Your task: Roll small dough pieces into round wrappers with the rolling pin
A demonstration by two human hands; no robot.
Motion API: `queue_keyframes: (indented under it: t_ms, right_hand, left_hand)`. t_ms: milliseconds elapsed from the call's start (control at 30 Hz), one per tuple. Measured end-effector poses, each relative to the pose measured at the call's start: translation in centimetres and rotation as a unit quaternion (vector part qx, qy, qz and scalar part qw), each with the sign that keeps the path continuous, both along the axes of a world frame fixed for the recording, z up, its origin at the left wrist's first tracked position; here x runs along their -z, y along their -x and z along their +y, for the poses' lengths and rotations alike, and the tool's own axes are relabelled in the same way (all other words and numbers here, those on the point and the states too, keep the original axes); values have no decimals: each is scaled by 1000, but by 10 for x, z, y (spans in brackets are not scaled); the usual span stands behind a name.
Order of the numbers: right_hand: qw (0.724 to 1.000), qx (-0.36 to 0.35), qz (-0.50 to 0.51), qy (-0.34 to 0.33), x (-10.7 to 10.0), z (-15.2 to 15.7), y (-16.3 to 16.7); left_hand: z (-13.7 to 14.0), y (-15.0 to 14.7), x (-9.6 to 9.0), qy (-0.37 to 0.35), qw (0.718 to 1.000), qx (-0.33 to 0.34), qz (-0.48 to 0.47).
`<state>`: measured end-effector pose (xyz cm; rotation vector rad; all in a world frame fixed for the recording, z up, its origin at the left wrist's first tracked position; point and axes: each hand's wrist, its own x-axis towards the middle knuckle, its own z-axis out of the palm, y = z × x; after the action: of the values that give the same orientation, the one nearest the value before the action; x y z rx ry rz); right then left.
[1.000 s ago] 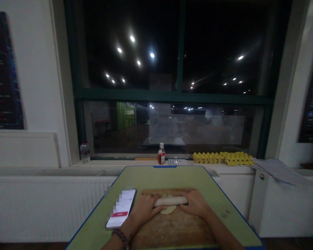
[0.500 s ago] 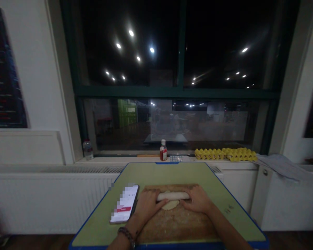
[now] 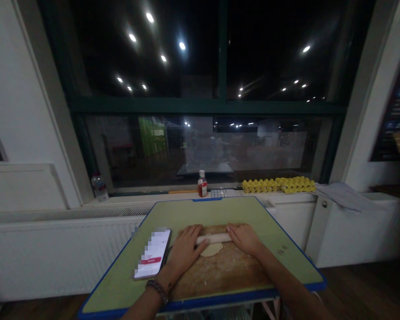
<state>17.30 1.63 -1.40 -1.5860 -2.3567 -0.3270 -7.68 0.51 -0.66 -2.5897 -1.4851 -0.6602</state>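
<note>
A pale rolling pin (image 3: pixel 214 238) lies crosswise on a floured wooden board (image 3: pixel 220 280). My left hand (image 3: pixel 186 249) rests over its left end, the thumb along the near side and fingers reaching past it. At the other end, my right hand (image 3: pixel 246 238) is curled over the pin. Just on the near side of the pin is a flat, thin piece of dough (image 3: pixel 212 250), its far edge meeting or under the pin. Both pin ends are hidden by my hands. A braided bracelet (image 3: pixel 157 289) circles my left wrist.
The board sits on a green table (image 3: pixel 280 262) with a blue rim. A lit phone (image 3: pixel 155 253) lies left of the board. Along the windowsill stand a red-labelled bottle (image 3: pixel 202 184), a clear bottle (image 3: pixel 100 187) and yellow egg trays (image 3: pixel 278 185). A white radiator (image 3: pixel 63 253) is behind.
The rolling pin has moved away from me, toward the dough's far edge. My right thumb no longer shows on the near side of the pin. The whole view has shifted and tilted.
</note>
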Motion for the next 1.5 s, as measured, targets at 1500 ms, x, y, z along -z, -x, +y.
queue_keyframes:
  t_ms: [1500]
  right_hand:
    - [982, 103, -20, 156, -7, 46, 18]
  left_hand:
    - [61, -26, -8, 112, 979, -124, 117]
